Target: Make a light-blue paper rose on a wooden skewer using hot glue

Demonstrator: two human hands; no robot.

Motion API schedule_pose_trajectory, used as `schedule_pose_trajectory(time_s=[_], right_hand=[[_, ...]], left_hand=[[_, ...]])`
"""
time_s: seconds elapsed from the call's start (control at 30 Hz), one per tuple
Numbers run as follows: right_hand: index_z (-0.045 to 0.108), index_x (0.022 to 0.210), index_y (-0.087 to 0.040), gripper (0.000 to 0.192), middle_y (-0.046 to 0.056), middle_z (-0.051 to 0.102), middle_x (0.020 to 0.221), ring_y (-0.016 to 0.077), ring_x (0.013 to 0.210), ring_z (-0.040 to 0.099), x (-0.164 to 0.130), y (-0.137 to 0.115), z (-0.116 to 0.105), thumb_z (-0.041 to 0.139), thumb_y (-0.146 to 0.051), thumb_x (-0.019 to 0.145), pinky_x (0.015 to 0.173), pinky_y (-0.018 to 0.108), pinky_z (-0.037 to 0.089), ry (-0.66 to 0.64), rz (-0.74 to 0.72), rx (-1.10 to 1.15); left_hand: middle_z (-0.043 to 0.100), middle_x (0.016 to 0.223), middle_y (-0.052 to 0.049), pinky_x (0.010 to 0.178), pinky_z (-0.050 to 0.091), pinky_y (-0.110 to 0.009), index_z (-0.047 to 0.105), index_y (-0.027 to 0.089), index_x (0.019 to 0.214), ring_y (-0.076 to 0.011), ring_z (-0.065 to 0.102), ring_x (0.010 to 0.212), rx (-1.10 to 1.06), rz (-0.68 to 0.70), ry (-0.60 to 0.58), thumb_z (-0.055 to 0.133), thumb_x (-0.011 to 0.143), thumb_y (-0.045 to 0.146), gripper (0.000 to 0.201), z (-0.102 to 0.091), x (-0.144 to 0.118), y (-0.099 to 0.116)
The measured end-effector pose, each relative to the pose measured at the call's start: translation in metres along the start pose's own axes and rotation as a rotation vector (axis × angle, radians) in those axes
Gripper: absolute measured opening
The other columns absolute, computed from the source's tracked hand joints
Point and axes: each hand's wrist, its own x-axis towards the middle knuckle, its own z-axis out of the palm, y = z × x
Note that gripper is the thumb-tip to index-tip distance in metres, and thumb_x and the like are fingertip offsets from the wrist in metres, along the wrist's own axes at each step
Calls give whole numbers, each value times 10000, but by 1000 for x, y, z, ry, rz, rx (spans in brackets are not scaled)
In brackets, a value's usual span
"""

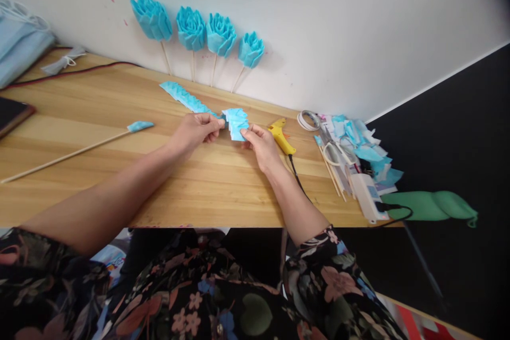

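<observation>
A long pleated strip of light blue fabric (187,99) lies across the table in front of me, its near end raised between my hands. My left hand (201,128) pinches the strip near its middle with thumb and fingertips. The folded right end is gripped by my right hand (258,141), thumb on top. To the left lies a wooden stick (75,153) tipped with a small blue fabric bud (140,126). A yellow glue gun (282,137) rests just right of my right hand.
Several blue fabric flowers (191,29) on sticks lean against the wall. At right are a tape roll (308,120), scissors (338,154), sticks (332,170), fabric scraps (358,138) and a white power strip (367,196). Blue masks (24,45) and a dark phone-like object (14,116) lie left.
</observation>
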Motion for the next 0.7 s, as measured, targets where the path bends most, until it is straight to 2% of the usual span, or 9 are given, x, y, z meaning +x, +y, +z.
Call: schedule_pose_trajectory(time_s=[0.23, 0.37, 0.43, 0.5, 0.6, 0.7], right_hand=[[577, 641, -236, 404, -27, 573, 665, 120, 651, 518, 0, 0, 0, 802, -568, 691, 594, 257, 464, 9, 31, 47], [598, 657, -232, 399, -22, 590, 682, 118, 640, 527, 1, 1, -1, 813, -568, 680, 558, 252, 458, 18, 43, 92], [615, 668, -231, 397, -20, 598, 679, 117, 630, 532, 2, 2, 0, 819, -571, 684, 537, 249, 446, 18, 45, 111], [633, 677, -229, 393, -20, 599, 670, 117, 621, 535, 2, 3, 1, 825, -572, 688, 522, 248, 436, 14, 45, 124], [678, 706, -221, 404, -5, 640, 676, 120, 609, 547, 2, 4, 1, 832, -594, 685, 512, 253, 432, -17, 67, 124], [725, 740, -208, 472, 31, 702, 692, 128, 595, 564, 2, 3, -1, 792, -675, 728, 509, 259, 425, -23, 117, 64]], left_hand=[[565, 615, -3, 630, 399, -276, 666, 189, 678, -149, 498, 616, 187, 197, 97, 700, 966, 409, 364, 4, -10, 7], [668, 859, -38, 846, 460, -334, 735, 202, 869, -216, 592, 855, 391, 414, 127, 684, 921, 237, 81, 6, -12, 7], [698, 1029, -69, 995, 455, -404, 755, 219, 958, -268, 607, 1036, 509, 534, 124, 714, 864, 181, 109, 7, -10, 6], [694, 1147, -92, 1080, 421, -470, 760, 225, 960, -310, 586, 1151, 618, 621, 97, 736, 842, 174, 131, 9, -9, 5], [682, 1198, -105, 1109, 398, -509, 749, 217, 875, -328, 577, 1176, 671, 665, 71, 728, 860, 189, 38, 8, -9, 3], [678, 1137, -98, 1110, 402, -490, 728, 206, 820, -312, 589, 1151, 581, 614, 94, 726, 869, 204, 48, 6, -9, 4]])
